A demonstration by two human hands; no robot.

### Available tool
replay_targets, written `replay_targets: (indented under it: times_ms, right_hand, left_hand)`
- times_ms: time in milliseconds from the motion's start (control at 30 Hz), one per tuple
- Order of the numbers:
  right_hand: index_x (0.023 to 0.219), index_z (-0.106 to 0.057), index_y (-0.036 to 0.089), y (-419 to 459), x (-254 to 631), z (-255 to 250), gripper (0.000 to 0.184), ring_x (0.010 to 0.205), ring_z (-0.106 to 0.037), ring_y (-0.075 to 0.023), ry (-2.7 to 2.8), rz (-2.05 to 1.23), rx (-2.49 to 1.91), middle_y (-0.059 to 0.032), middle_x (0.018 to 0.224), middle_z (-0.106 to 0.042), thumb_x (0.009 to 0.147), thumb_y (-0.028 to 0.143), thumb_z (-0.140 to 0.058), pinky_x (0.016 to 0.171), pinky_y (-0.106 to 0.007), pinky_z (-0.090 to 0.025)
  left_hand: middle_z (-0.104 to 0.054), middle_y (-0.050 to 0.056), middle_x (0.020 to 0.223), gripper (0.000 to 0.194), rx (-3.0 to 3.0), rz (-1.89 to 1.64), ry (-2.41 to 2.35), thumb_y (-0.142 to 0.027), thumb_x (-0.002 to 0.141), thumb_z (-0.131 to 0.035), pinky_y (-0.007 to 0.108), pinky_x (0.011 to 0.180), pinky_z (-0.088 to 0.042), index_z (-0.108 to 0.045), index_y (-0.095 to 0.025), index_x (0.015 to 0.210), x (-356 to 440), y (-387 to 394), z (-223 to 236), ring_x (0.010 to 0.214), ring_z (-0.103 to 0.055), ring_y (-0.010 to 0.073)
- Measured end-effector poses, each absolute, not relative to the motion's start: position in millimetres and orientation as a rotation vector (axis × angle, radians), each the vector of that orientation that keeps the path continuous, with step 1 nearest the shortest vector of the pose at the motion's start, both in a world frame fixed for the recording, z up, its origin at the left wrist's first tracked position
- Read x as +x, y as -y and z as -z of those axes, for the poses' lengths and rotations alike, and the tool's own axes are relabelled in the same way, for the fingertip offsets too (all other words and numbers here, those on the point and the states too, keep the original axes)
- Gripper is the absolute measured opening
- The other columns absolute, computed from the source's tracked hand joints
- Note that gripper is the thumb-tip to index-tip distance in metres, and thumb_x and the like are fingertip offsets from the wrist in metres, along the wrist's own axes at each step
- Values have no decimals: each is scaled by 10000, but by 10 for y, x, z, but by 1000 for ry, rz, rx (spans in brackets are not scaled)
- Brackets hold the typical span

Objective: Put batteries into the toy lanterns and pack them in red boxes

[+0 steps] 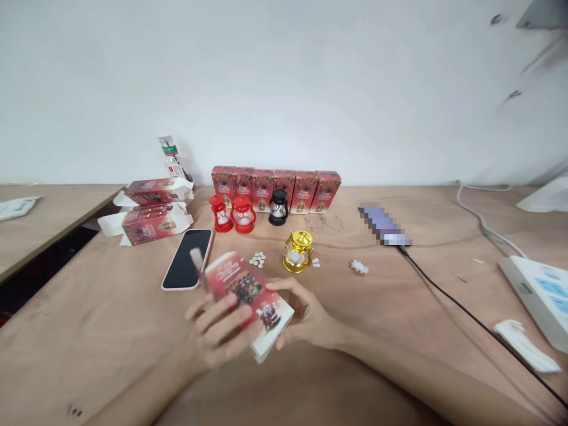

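A red printed gift box (248,290) with a Santa picture is held tilted above the table between both hands. My left hand (224,331) wraps its near left side, slightly blurred. My right hand (306,313) grips the right end, thumb below and fingers on top. A white flap stands up at the box's upper left. Just beyond it sit a small gold lantern (298,251) and several white round tablets (257,260). Farther back stand two red lanterns, a left one (220,214) and a right one (243,215), and a black lantern (278,208).
A row of upright red boxes (275,188) stands near the wall. Opened boxes (155,222) lie at the left, beside a phone (188,259). Right of centre are white scraps (359,267), a blurred-out phone (384,225), a black cable (444,291) and a white device (541,296).
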State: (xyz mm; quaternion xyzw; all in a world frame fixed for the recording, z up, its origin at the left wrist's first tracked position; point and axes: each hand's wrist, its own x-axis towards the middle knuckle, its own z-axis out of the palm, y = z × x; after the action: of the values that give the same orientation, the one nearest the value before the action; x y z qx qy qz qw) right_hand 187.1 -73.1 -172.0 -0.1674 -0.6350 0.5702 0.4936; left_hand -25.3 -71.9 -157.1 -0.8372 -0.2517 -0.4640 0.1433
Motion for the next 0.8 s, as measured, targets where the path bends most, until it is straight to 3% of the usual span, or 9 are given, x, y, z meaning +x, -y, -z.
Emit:
replay_targets:
  times_ms: [100,200,267,333,400,500,633,700,800]
  right_hand:
    - [1220,-494,364,720,1907,1680,579,1195,-545,-221,1651,-811,-552,-54,1392,-433,711,352,-770,901,-368,-528]
    - [1372,-353,349,717,1910,1713,679,1029,-648,-209,1785,-432,-721,-72,1265,-562,786,291,-689,840,-348,-569]
    - [1422,-275,339,722,1884,1766,777,919,-684,-208,1899,-240,-740,-57,1155,-637,768,301,-693,773,-323,-596]
    - [1362,-360,404,724,1861,1800,719,963,-671,-214,2047,22,-691,-20,1156,-638,742,309,-710,802,-328,-593]
    - [1245,-475,468,713,1875,1771,582,1088,-614,-225,2142,274,-639,21,1209,-599,740,303,-713,884,-365,-565]
    - [1174,-547,438,646,1980,1595,500,1247,-477,-275,2030,540,-670,4,1301,-507,743,250,-717,950,-452,-513]
    - [1196,-559,298,471,2147,1340,426,1297,-400,-343,1878,512,-1064,-115,1392,-385,791,229,-670,949,-524,-474]
    - [1225,-546,247,395,2193,1302,426,1205,-500,-350,1959,305,-1296,-162,1320,-457,812,272,-646,875,-514,-511]
    - [1252,-519,258,338,2238,1340,407,974,-637,-275,2017,-40,-1491,-127,1160,-583,849,247,-579,758,-432,-550]
  left_hand:
    - [-414,55,1313,526,-2356,1357,810,-213,764,-668,443,1015,-378,-526,-365,1247,-223,686,1470,1252,-411,294]
    - [-271,126,1422,619,-2663,1597,982,-211,815,-539,530,1005,-386,-337,-296,1394,-223,661,1407,1309,-341,336]
    - [-293,154,1416,653,-2761,1800,1036,-272,834,-531,524,986,-413,-252,-262,1425,-226,665,1389,1297,-363,340]
    - [-362,152,1371,718,-2743,1884,1216,-336,815,-592,478,942,-462,-220,-257,1425,-213,669,1352,1240,-434,328]
    - [-449,115,1284,678,-2675,1839,1467,-357,787,-637,425,885,-500,-299,-259,1367,-188,651,1277,1133,-524,291]
    - [-538,52,1075,532,-2634,1756,1616,-361,743,-674,368,780,-531,-408,-236,1187,-172,582,1158,918,-606,223]
    - [-514,24,974,590,-2708,1631,1609,-395,671,-720,329,650,-538,-353,-233,1103,-184,504,1223,796,-620,195]
    - [-514,36,968,596,-2695,1549,1558,-417,665,-710,343,632,-540,-350,-223,1099,-168,490,1369,808,-626,218]
    - [-517,59,993,629,-2498,1500,1404,-419,631,-724,398,678,-547,-369,-210,1107,-116,475,1579,875,-622,271]
